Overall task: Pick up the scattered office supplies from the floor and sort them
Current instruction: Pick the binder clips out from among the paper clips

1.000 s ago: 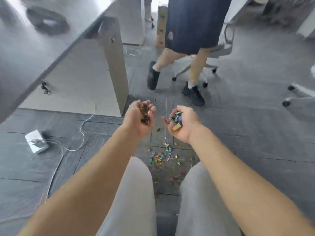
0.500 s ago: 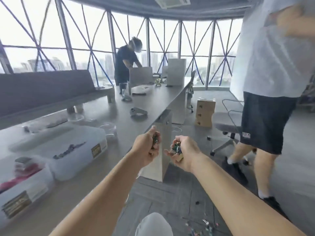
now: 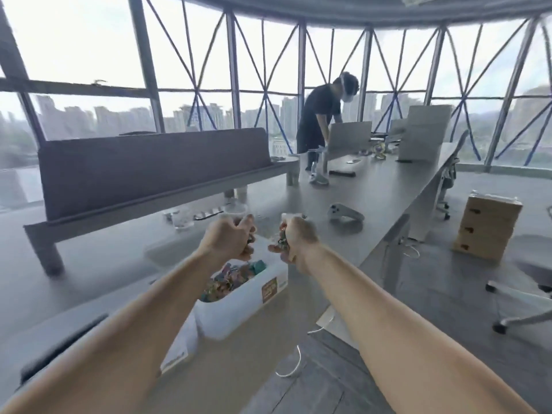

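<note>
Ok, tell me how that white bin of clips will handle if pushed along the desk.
The white bin looks like rigid plastic, so it probably slides rather than flexes. It sits low and wide, so tipping seems unlikely. The loose clips inside may shift.

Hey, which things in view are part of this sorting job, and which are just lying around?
Part of the job: left hand and right hand, both gripping small supplies; white bin; colourful clips inside it.

Just lying about: white controller, wooden drawer box, office chair.
</note>
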`<state>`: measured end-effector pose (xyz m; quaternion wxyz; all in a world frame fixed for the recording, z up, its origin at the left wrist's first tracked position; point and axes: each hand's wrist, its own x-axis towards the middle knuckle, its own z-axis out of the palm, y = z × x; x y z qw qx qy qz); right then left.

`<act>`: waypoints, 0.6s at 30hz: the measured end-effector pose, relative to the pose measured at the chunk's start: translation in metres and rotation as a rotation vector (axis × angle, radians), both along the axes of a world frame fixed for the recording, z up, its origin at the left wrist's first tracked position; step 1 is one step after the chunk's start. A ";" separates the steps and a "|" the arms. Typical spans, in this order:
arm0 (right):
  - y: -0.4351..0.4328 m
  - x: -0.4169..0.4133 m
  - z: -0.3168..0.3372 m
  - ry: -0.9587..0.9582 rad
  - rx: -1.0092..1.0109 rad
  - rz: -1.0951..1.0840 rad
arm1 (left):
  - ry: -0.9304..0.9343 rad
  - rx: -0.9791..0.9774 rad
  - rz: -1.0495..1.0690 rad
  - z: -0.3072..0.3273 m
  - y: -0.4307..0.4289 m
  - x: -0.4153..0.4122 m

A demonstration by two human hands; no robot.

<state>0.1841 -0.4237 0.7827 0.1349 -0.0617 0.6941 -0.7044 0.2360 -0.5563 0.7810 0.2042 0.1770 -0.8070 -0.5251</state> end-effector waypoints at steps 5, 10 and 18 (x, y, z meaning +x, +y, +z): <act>-0.066 -0.010 -0.031 0.291 0.240 0.181 | -0.182 -0.266 0.057 -0.028 -0.052 0.005; -0.086 -0.016 -0.045 0.410 0.483 0.290 | -0.326 -0.479 0.117 -0.046 -0.068 0.012; -0.081 -0.025 -0.030 0.388 0.568 0.387 | -0.318 -0.478 0.109 -0.040 -0.056 0.013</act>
